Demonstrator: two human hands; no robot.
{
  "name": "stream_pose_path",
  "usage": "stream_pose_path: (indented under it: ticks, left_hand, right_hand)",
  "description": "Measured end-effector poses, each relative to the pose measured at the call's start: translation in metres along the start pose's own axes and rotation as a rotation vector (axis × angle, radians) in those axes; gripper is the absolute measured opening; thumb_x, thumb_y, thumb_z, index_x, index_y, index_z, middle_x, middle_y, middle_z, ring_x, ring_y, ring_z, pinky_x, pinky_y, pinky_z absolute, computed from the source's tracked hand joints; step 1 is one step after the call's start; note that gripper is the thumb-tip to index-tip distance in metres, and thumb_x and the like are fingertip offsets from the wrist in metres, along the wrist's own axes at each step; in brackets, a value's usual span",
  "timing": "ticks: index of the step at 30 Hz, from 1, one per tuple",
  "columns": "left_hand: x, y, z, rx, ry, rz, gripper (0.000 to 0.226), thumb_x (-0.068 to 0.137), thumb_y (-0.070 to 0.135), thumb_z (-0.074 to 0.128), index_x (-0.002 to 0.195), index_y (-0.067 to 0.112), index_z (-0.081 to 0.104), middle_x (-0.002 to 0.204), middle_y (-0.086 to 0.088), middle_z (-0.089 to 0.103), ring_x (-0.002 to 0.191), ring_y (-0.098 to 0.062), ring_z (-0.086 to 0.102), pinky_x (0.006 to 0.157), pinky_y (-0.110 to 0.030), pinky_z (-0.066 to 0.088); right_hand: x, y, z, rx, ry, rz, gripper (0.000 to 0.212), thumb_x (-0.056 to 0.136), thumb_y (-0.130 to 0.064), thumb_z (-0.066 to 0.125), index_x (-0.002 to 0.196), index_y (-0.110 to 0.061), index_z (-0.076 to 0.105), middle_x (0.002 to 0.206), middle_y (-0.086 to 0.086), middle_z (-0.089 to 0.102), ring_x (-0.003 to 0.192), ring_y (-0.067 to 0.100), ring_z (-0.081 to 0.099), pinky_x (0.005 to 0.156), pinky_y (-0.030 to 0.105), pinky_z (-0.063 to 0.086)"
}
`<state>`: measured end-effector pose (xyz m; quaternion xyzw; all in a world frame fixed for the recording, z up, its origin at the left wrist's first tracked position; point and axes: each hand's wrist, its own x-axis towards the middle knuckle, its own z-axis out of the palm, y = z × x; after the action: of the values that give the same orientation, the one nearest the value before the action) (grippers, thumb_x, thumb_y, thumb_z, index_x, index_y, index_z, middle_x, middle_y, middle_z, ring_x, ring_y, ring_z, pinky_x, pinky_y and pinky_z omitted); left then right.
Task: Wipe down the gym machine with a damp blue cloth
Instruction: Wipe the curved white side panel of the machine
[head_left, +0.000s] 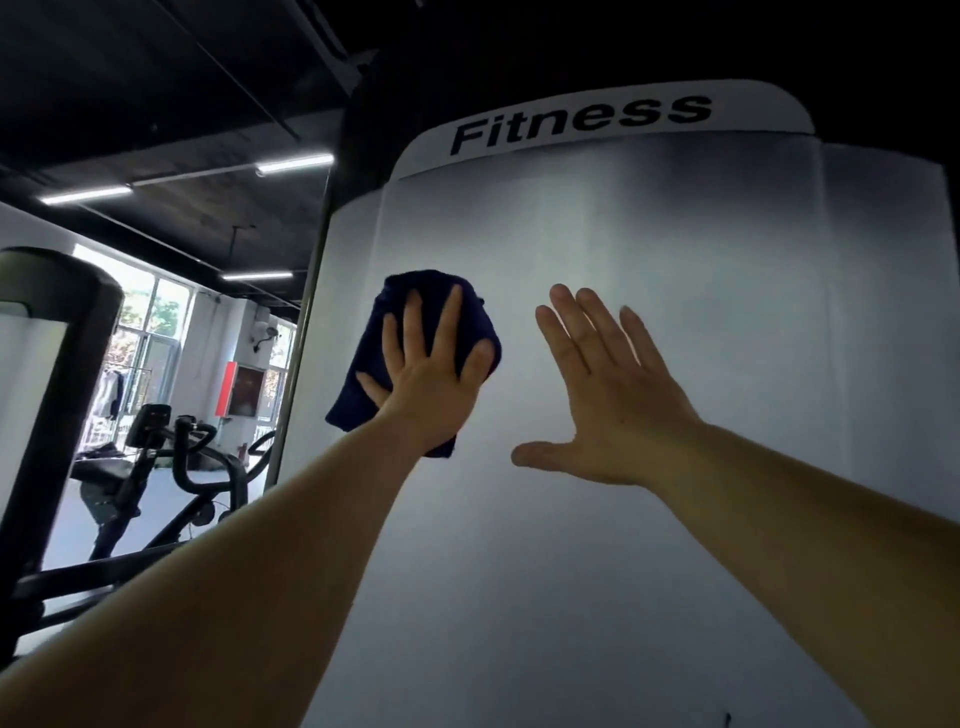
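Machine: a tall gym machine with a smooth, pale grey-white shroud panel (649, 291) fills most of the view; a lighter band along its curved top carries the black word "Fitness" (579, 123).
Cloth: a dark navy-blue, bunched terry cloth (415, 306) lies flat against the left part of the panel, below the lettering; one corner hangs down past the wrist.
Left hand: the left hand (431, 379) presses the cloth against the panel with a flat palm; its fingers (447, 322) are straight and spread, pointing up, and the thumb lies on the cloth's lower left part.
Right hand: the right hand (613, 395) is spread wide just to the right of the cloth, apart from it; the fingers are straight and fanned, the thumb sticks out to the left, and it holds nothing. Whether the palm touches the panel cannot be told.
Forearms: both bare forearms reach up from the bottom of the view towards the panel.
Left background: black exercise bikes (171, 467) stand on the floor to the left of the machine; behind them are bright windows (150, 332) and a red box on the wall (228, 389).
Ceiling: the dark ceiling carries long strip lights (293, 163).
Near left edge: a dark-framed part of another machine (57, 364) stands close by.
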<state>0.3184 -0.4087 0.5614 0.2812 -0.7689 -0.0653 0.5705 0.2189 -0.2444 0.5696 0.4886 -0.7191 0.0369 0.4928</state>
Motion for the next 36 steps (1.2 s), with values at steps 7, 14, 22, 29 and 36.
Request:
stream_pose_path:
  ticks: [7, 14, 22, 29, 36]
  left_hand:
    - [-0.029, 0.0, 0.006, 0.055, -0.045, 0.045, 0.064, 0.098, 0.059, 0.025, 0.146, 0.054, -0.017, 0.16, 0.011, -0.021, 0.148, -0.022, -0.02, 0.112, -0.068, -0.001]
    - [-0.013, 0.011, 0.001, -0.072, -0.019, -0.176, 0.064, 0.099, 0.06, 0.022, 0.148, 0.049, -0.018, 0.161, 0.007, -0.023, 0.148, -0.023, -0.021, 0.113, -0.068, -0.006]
    - [-0.006, -0.005, 0.006, -0.074, 0.027, -0.092, 0.064, 0.097, 0.062, 0.023, 0.149, 0.051, -0.013, 0.161, 0.01, -0.019, 0.148, -0.021, -0.02, 0.112, -0.069, -0.007]
    - [-0.054, -0.007, 0.019, 0.037, -0.028, -0.021, 0.064, 0.099, 0.058, 0.019, 0.145, 0.049, -0.025, 0.159, 0.009, -0.027, 0.146, -0.02, -0.028, 0.114, -0.064, -0.009]
    - [0.014, -0.02, -0.005, -0.201, 0.055, -0.21, 0.062, 0.099, 0.059, 0.026, 0.15, 0.051, -0.007, 0.163, 0.009, -0.012, 0.15, -0.023, -0.012, 0.113, -0.068, -0.002]
  right_hand:
    - [0.007, -0.036, -0.011, -0.019, -0.179, 0.203, 0.138, 0.075, -0.079, 0.056, 0.138, -0.007, -0.044, 0.145, 0.012, -0.052, 0.138, 0.032, -0.041, 0.113, 0.061, -0.013]
    - [0.007, -0.042, -0.011, 0.024, -0.184, 0.245, 0.155, 0.059, -0.085, 0.063, 0.134, -0.006, -0.047, 0.142, 0.014, -0.054, 0.136, 0.035, -0.043, 0.111, 0.06, -0.016]
    - [0.015, -0.065, -0.014, -0.065, -0.229, 0.339, 0.155, 0.065, -0.068, 0.077, 0.137, 0.004, -0.04, 0.146, 0.026, -0.044, 0.14, 0.045, -0.031, 0.114, 0.062, -0.004]
    - [0.016, -0.07, -0.012, -0.064, -0.162, 0.32, 0.127, 0.087, -0.059, 0.061, 0.142, 0.005, -0.034, 0.149, 0.029, -0.039, 0.142, 0.046, -0.027, 0.119, 0.057, -0.001]
    - [0.015, -0.069, -0.013, -0.022, -0.194, 0.299, 0.151, 0.069, -0.057, 0.081, 0.14, 0.002, -0.038, 0.145, 0.026, -0.046, 0.138, 0.045, -0.034, 0.115, 0.055, -0.011]
